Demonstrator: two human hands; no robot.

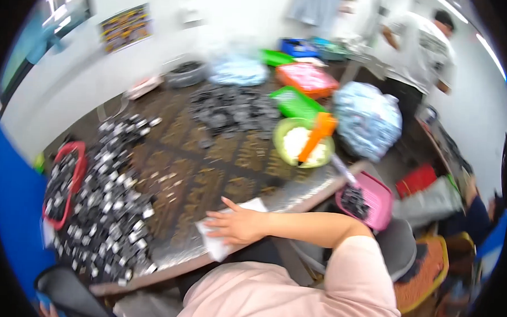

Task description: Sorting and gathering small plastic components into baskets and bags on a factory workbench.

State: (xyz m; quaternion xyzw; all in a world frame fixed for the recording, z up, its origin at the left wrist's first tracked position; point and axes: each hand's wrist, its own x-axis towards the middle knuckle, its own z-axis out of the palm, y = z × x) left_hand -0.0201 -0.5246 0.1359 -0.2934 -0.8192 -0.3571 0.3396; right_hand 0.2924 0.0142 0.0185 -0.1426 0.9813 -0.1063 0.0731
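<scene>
Right hand (237, 224) lay spread on sheet (216, 248); couldn't tell left grip.
Parts (117, 181) sat at sheet's 9 o'clock, bowl (279, 141) at 1.

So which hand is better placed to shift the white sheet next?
The right, most likely: the right hand lies spread on the white sheet, near the edge of the table, while no left hand shows beside it.

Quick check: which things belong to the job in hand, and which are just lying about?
In use, it seems:
right hand
white sheet beneath it
tabletop

Probably just lying about:
black-and-white pieces
red basket
dark grey pieces
yellow-green bowl
orange object
pink basket
</scene>
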